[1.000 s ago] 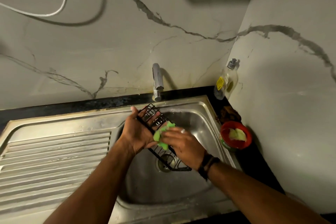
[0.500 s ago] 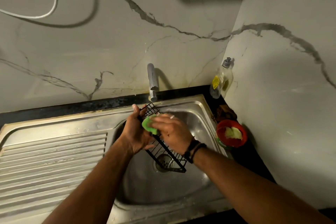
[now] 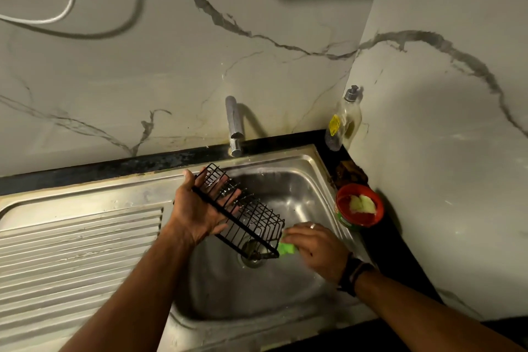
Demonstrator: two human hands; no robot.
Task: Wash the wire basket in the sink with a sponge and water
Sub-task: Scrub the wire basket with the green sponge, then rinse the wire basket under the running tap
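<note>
Holding the black wire basket (image 3: 243, 210) above the steel sink (image 3: 300, 180), our left hand (image 3: 197, 208) had its palm up and its fingers spread nearly straight under the basket's upper end, the thumb lying along the long top rail, so the grip was a loose, open cradle rather than a clench. We kept the basket tilted, its far end up near the tap (image 3: 235, 126) and its near end down over the drain (image 3: 253, 257). Our right hand (image 3: 317, 248) sat low in the bowl, just beside that lower end, with its fingers curled over the green sponge (image 3: 287, 248), and the sponge touched the basket's bottom corner. We could not tell whether water was running from the tap. We saw a ring on 1 finger of the right hand and a dark band at its wrist. On the dark counter (image 3: 380, 248) to the right stood a red tub (image 3: 359, 210) with pale pieces inside, and behind it, in the corner against the marble wall, a clear soap bottle (image 3: 343, 123) with a yellow label. Ribbed draining board (image 3: 80, 251) lay to the left of the bowl.
</note>
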